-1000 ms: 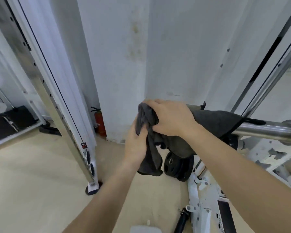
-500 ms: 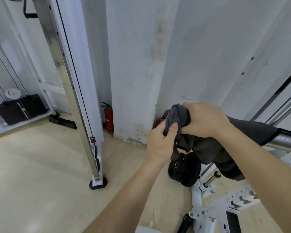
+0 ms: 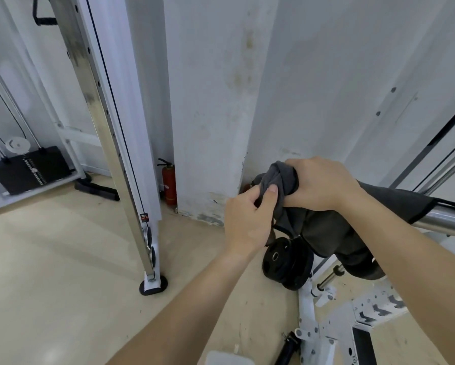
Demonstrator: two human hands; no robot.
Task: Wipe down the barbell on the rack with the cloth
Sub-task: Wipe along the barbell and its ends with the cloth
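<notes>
your right hand (image 3: 323, 184) and left hand (image 3: 247, 217) both clench the dark cloth (image 3: 323, 227) bunched over the barbell (image 3: 447, 219) end.

Soft, even daylight fills the room, brightest at the left of the frame. Pale glare streaks the floor (image 3: 50, 259) lower left. Shadows stay faint. Wide-angle bending bows the chrome upright (image 3: 110, 143); edges look slightly soft.

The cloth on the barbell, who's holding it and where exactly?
Both hands hold the cloth. The right hand clamps its bunched end from above, over the barbell; the left hand pinches the same bunch from below, thumb on the fabric.
</notes>
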